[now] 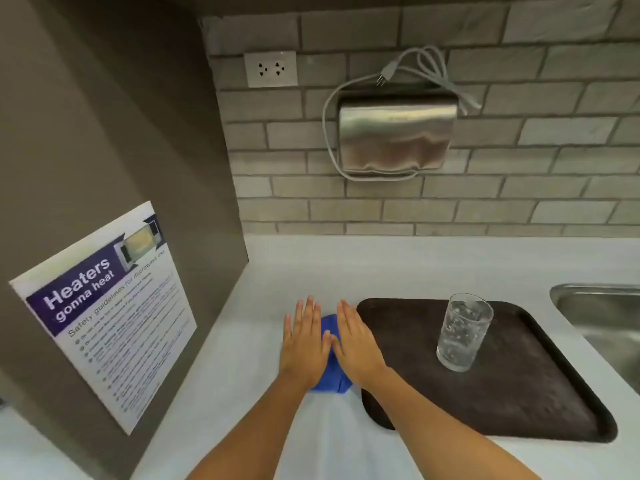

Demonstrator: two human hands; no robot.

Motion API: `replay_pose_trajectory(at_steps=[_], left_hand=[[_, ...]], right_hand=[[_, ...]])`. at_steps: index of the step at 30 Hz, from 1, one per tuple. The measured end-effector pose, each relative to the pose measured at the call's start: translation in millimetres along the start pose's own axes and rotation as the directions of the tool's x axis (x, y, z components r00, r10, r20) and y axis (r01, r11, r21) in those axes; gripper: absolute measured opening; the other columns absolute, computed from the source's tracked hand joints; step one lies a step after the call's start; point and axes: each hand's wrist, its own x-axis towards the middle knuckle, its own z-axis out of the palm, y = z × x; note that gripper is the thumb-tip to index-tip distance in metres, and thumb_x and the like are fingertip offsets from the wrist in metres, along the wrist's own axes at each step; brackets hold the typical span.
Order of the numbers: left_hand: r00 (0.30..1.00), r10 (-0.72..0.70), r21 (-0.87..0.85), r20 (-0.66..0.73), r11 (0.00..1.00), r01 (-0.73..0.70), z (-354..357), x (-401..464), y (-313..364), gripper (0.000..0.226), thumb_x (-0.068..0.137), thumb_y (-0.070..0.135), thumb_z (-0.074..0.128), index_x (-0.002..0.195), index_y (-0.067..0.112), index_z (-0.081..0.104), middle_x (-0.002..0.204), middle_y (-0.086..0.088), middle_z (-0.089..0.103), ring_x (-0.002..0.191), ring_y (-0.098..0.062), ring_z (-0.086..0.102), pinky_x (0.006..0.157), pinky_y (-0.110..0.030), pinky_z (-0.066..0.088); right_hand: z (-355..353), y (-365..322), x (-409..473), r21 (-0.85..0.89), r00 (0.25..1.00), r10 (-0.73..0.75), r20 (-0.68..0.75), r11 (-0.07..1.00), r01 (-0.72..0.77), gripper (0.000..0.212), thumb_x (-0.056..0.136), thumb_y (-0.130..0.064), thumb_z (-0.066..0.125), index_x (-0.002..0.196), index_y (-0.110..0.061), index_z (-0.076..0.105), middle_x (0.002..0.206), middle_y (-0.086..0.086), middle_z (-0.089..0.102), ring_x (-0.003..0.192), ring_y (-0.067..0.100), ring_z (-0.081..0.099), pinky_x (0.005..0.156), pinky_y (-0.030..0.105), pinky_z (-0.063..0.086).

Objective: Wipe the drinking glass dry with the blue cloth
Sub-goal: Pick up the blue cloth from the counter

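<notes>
A clear drinking glass (464,332) stands upright on a dark brown tray (519,403), near the tray's far edge. A blue cloth (330,381) lies on the white counter just left of the tray. My left hand (304,341) and my right hand (355,341) rest flat on the cloth, side by side, fingers stretched out and pointing away from me. The hands cover most of the cloth; only a strip between them and its near edge show. Neither hand touches the glass.
A steel sink (602,323) is set into the counter at the right. On the tiled back wall hang a metal appliance (394,136) with a loose cord and a wall socket (270,69). A microwave safety poster (107,306) is on the left cabinet side.
</notes>
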Motion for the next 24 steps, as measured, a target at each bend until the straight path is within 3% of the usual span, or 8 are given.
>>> replay_pose_trajectory(at_steps=[4, 8, 10, 12, 19, 24], left_hand=[[0.98, -0.094, -0.039, 0.176, 0.994, 0.102, 29.8, -0.3, -5.3, 0.061, 0.109, 0.038, 0.012, 0.161, 0.012, -0.007, 0.171, -0.006, -0.014, 0.157, -0.028, -0.013, 0.125, -0.047, -0.007], [0.953, -0.076, -0.012, 0.293, 0.996, 0.084, 50.0, -0.5, -10.8, 0.061, 0.109, 0.037, 0.013, 0.16, 0.012, -0.01, 0.171, -0.006, -0.014, 0.157, -0.028, -0.014, 0.124, -0.046, -0.009], [0.95, -0.085, -0.021, 0.301, 0.995, 0.096, 56.1, 0.6, -13.3, 0.06, 0.109, 0.037, 0.013, 0.16, 0.013, -0.01, 0.171, -0.005, -0.013, 0.157, -0.027, -0.015, 0.124, -0.045, -0.01], [0.953, -0.101, -0.033, 0.287, 0.993, 0.115, 56.5, 0.7, -13.7, 0.06, 0.109, 0.036, 0.013, 0.16, 0.013, -0.008, 0.171, -0.004, -0.013, 0.157, -0.026, -0.015, 0.124, -0.045, -0.012], [0.956, -0.114, -0.04, 0.27, 0.991, 0.13, 58.0, -0.9, -15.4, 0.059, 0.109, 0.035, 0.013, 0.161, 0.014, -0.008, 0.171, -0.003, -0.012, 0.157, -0.026, -0.016, 0.124, -0.045, -0.013], [0.956, -0.093, -0.08, 0.279, 0.99, 0.119, 51.8, -10.4, -18.8, 0.06, 0.11, 0.035, 0.013, 0.16, 0.013, -0.011, 0.171, -0.004, -0.013, 0.156, -0.026, -0.016, 0.124, -0.044, -0.014]], right_hand=[[25.8, 6.4, 17.0, -0.025, 0.988, 0.043, 0.148, 0.999, -0.039, 0.059, 0.105, -0.027, 0.018, 0.151, 0.003, -0.004, 0.162, 0.019, -0.006, 0.151, 0.029, -0.004, 0.123, 0.034, 0.003], [41.0, 9.4, 36.6, -0.058, 0.972, 0.073, 0.223, 0.996, -0.061, 0.058, 0.106, -0.027, 0.019, 0.149, 0.005, -0.002, 0.161, 0.024, -0.003, 0.15, 0.036, -0.003, 0.122, 0.039, 0.0], [47.1, 7.0, 44.0, -0.088, 0.963, 0.066, 0.26, 0.995, -0.044, 0.059, 0.105, -0.027, 0.028, 0.151, 0.003, 0.005, 0.16, 0.026, 0.001, 0.148, 0.04, 0.001, 0.122, 0.044, 0.005], [49.2, 2.6, 47.7, -0.057, 0.95, 0.133, 0.281, 0.991, -0.122, 0.058, 0.104, -0.027, 0.03, 0.153, -0.005, 0.007, 0.16, 0.024, 0.005, 0.148, 0.037, 0.006, 0.12, 0.042, 0.012], [55.6, -4.8, 48.9, -0.047, 0.941, 0.281, 0.188, 0.96, -0.277, 0.06, 0.102, -0.042, 0.031, 0.152, -0.012, 0.017, 0.14, 0.015, 0.038, 0.128, 0.027, 0.039, 0.105, 0.037, 0.036], [50.7, -14.3, 42.2, 0.086, 0.94, 0.285, 0.188, 0.948, -0.305, 0.041, 0.102, -0.038, 0.036, 0.125, -0.007, 0.049, 0.12, 0.014, 0.052, 0.11, 0.024, 0.051, 0.093, 0.029, 0.043]])
